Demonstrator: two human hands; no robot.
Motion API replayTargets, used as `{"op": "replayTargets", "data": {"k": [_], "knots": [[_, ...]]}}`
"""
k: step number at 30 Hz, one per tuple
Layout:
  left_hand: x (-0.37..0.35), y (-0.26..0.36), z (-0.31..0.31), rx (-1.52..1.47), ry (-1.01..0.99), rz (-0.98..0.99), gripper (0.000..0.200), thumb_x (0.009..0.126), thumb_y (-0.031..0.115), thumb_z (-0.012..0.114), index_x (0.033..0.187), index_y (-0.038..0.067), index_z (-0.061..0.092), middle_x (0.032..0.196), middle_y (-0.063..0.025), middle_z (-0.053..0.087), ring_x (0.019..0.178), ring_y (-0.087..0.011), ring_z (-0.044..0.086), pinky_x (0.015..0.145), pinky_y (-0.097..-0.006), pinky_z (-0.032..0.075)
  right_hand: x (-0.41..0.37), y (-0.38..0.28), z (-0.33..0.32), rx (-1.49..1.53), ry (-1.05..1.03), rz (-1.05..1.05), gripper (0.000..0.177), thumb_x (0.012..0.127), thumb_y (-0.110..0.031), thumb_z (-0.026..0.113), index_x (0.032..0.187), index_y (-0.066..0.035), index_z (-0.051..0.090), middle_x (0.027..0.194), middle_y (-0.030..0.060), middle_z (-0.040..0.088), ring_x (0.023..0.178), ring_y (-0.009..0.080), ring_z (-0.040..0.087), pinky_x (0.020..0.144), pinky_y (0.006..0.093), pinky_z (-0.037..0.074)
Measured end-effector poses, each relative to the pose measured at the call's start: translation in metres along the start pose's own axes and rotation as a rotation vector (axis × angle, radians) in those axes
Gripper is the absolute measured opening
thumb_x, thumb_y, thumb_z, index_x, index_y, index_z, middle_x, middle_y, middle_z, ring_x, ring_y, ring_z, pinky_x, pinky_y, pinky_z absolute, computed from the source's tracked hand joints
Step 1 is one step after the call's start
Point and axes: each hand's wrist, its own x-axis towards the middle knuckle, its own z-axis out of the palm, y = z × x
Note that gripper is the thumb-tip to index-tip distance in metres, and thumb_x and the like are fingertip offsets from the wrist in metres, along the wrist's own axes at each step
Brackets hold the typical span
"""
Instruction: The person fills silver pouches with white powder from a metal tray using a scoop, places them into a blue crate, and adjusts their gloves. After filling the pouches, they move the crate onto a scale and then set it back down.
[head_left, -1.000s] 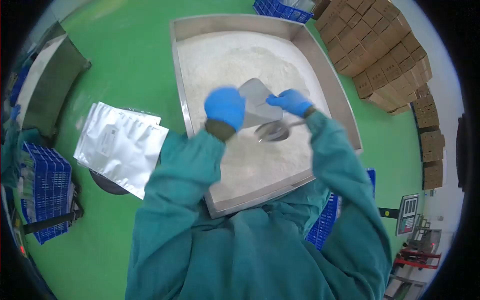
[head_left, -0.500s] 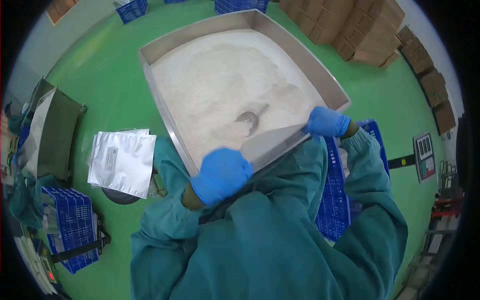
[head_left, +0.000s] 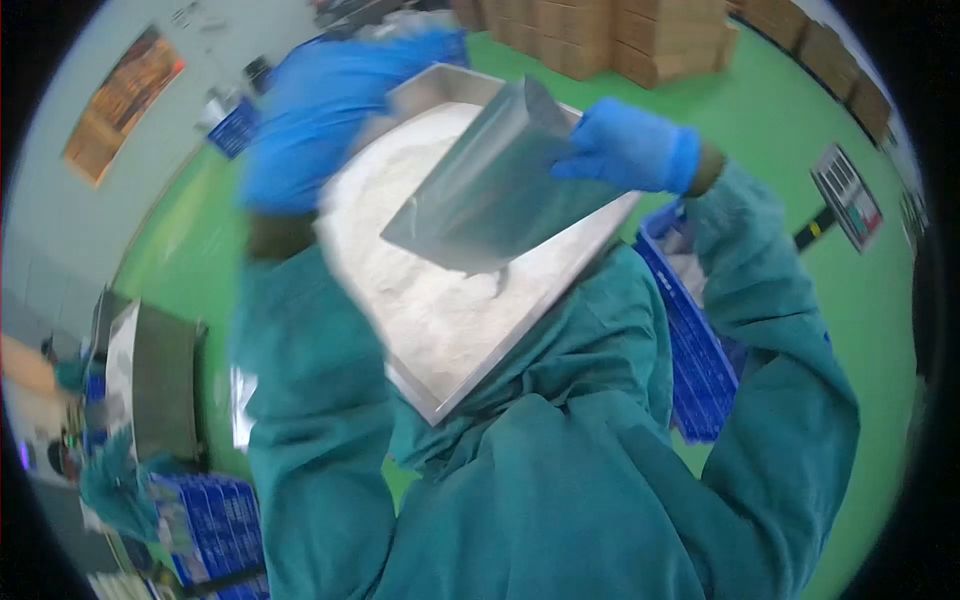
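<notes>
My right hand, in a blue glove, is closed on the edge of a silver foil pouch. The pouch hangs tilted above a steel tray of white powder. My left hand, also gloved in blue, is raised close to the camera over the tray's far left side. Motion smears its fingers, so what it holds, if anything, does not show. Below the pouch, a small dark part of a scoop pokes out of the powder; the pouch hides the rest.
Blue crates stand right of the tray and at lower left. A weighing scale is at the right. Cardboard boxes are stacked at the back. On the left are a steel bin and a person in a green sleeve.
The pouch has risen from the tray's near edge to above the powder, in my right hand. My left hand has left the near edge and swung up and forward. The camera view has shifted.
</notes>
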Motion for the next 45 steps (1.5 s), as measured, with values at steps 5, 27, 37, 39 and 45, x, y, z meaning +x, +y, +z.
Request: {"op": "replayTargets", "data": {"k": [5,27,37,39,45], "knots": [[-0.021,0.027,-0.017,-0.089,0.196,-0.513,0.030,0.088,0.025,0.049,0.108,0.005,0.060,0.062,0.0012,0.052,0.047,-0.0037,0.036,0.042,-0.0187,0.029,-0.108,-0.057,-0.128,-0.204,-0.104,0.408,0.032,0.083,-0.028,0.055,0.068,0.000,0.062,0.056,0.0144,0.056,0.047,0.0264,0.051,0.050,0.0355,0.044],[-0.029,-0.010,0.151,-0.056,-0.277,-1.051,0.031,0.077,0.027,0.066,0.060,0.006,0.050,0.047,0.0036,0.038,0.041,-0.0042,0.033,0.038,-0.0217,0.025,-0.387,0.177,0.281,0.386,-0.176,1.587,0.034,0.077,-0.027,0.044,0.082,0.000,0.064,0.090,0.0228,0.061,0.082,0.0380,0.059,0.077,0.0442,0.046],[0.000,0.017,0.271,-0.203,-0.460,-0.925,0.027,0.078,0.027,0.064,0.071,0.001,0.059,0.056,-0.0013,0.049,0.053,-0.0077,0.044,0.050,-0.0249,0.036,-0.484,0.154,0.271,0.438,0.674,1.818,0.057,0.084,-0.055,0.041,0.084,-0.002,0.062,0.075,0.0113,0.062,0.068,0.0222,0.058,0.060,0.0348,0.046],[0.011,0.034,0.306,-0.359,-0.481,-0.709,0.027,0.082,0.023,0.058,0.095,0.000,0.062,0.074,-0.0063,0.061,0.068,-0.0116,0.054,0.065,-0.0242,0.044,-0.519,0.159,0.287,0.833,0.744,2.046,0.057,0.083,-0.058,0.040,0.088,-0.005,0.061,0.079,0.0108,0.062,0.072,0.0227,0.058,0.063,0.0349,0.047],[0.043,0.095,0.495,-0.390,-0.498,-0.143,0.066,0.081,0.041,0.053,0.129,0.000,0.033,0.121,-0.0203,0.047,0.105,-0.0322,0.050,0.089,-0.0366,0.041,-0.521,0.187,0.373,1.775,0.753,1.855,0.059,0.085,-0.060,0.032,0.098,-0.007,0.054,0.089,0.0084,0.062,0.077,0.0267,0.059,0.070,0.0440,0.048]]}}
